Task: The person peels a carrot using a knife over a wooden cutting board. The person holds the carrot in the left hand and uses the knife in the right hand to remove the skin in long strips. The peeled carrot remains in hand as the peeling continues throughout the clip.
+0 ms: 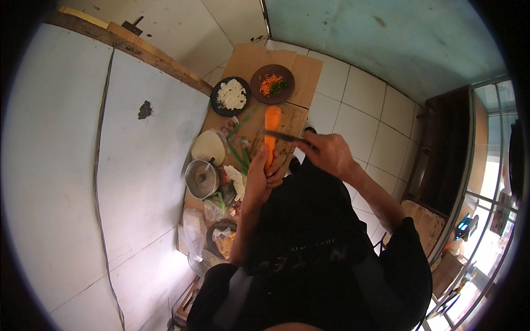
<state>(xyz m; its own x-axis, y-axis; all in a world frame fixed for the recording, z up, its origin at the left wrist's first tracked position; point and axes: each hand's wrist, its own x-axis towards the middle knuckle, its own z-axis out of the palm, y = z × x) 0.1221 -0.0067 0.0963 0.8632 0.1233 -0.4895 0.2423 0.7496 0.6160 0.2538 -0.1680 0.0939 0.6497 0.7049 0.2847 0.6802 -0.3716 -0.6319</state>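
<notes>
My left hand (pixel 263 169) is closed round the narrow lower end of a large carrot (pixel 273 118), which stands out from the fist with its thick end towards the plates. My right hand (pixel 331 151) grips a knife (pixel 283 135), its blade lying across the middle of the carrot. Beneath them is a wooden cutting board (pixel 296 120). Beyond the carrot, a brown plate (pixel 256 94) holds shredded carrot (pixel 268 84) and chopped green leaves (pixel 280 86). To its left, a black bowl (pixel 213 103) contains a white floury heap (pixel 232 94).
Green onion stalks (pixel 237 155), a lidded pot (pixel 202 179), a pale round item (pixel 208 148), cabbage leaves (pixel 237 180) and plastic bags (pixel 194 227) crowd the left side on cardboard (pixel 244 58). A white wall (pixel 153 145) borders that side; floor tiles (pixel 360 103) lie right.
</notes>
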